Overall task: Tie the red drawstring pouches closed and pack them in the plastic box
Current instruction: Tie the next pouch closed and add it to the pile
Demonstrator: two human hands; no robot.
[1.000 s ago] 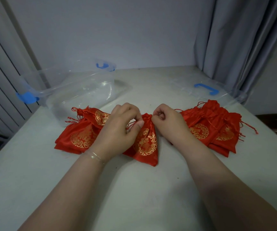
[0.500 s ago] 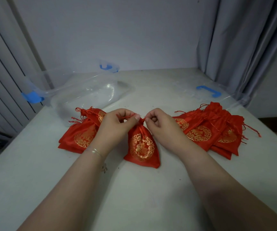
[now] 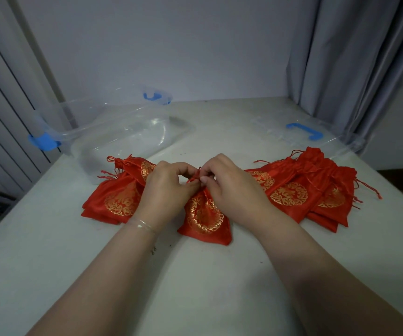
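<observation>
— Left hand (image 3: 168,187) and right hand (image 3: 229,187)?
— Together, both pinching the red drawstring (image 3: 194,177) of the gold-patterned red satin pouch (image 3: 204,218) at near centre.
— Clear plastic box (image 3: 122,134)?
— Far left, behind the left pile of red pouches (image 3: 115,197); another pile of red pouches (image 3: 312,187) right.

One plastic box (image 3: 122,132), one lid (image 3: 304,134), and one pouch (image 3: 204,219) being tied were there; two pouch heaps (overlapping, so uncountable) flanked it.
</observation>
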